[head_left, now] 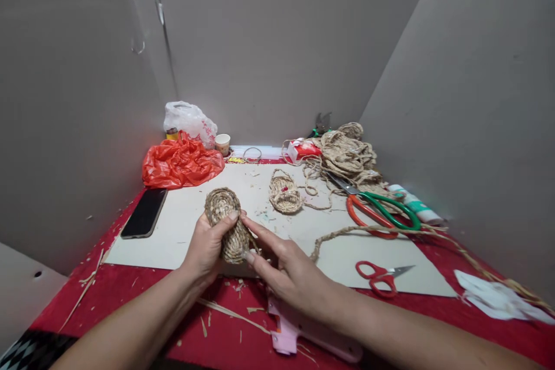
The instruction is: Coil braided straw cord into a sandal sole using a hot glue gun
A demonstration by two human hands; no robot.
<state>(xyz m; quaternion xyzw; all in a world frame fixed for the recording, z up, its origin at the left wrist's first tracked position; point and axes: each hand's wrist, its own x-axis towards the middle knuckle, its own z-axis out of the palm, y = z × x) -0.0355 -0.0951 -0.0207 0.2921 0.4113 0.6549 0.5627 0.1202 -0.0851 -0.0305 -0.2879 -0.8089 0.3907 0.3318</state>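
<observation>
An oval coiled straw sole (pixel 226 214) is held up over the front of the pale board. My left hand (pixel 206 243) grips it from the left, thumb across its face and fingers behind. On the right edge, the thumb and fingers of my right hand (pixel 290 269) pinch the sole, and a short bit of straw cord shows between them. Beyond the hands lies a small woven straw slipper (pixel 285 193) with a red dot on its strap. Below my right hand rests a pink glue gun (pixel 284 329), partly hidden by the wrist.
On the white board (pixel 173 248) are large scissors (pixel 377 211), red scissors (pixel 384 277), and a phone (pixel 145 214) at left. Straw rope (pixel 347 150) is heaped back right. An orange bag (pixel 182 162) and paper cup (pixel 222 144) stand back left. Grey walls enclose the table.
</observation>
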